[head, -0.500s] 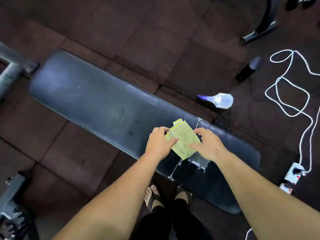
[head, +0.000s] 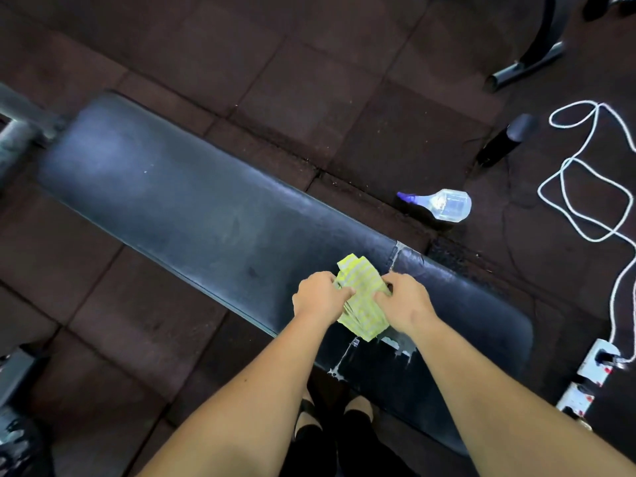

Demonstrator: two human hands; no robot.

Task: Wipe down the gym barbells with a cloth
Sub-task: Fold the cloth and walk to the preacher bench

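A folded yellow-green cloth (head: 361, 304) lies on the black padded bench (head: 192, 208), near its torn near end. My left hand (head: 318, 297) pinches the cloth's left edge and my right hand (head: 402, 302) grips its right edge, both resting on the pad. No barbell shows clearly; a grey metal bar (head: 17, 132) at the far left edge is partly cut off.
A clear spray bottle with a purple nozzle (head: 444, 203) lies on the rubber floor beyond the bench. A black cylinder (head: 506, 139), a looped white cable (head: 585, 187) and a power strip (head: 592, 370) are at the right. Dark machine parts (head: 13, 407) sit at lower left. My feet stand below the bench.
Both hands have closed in on the cloth, covering more of it; the right hand's fingers now curl over its right edge. The cloth stays in the same spot.
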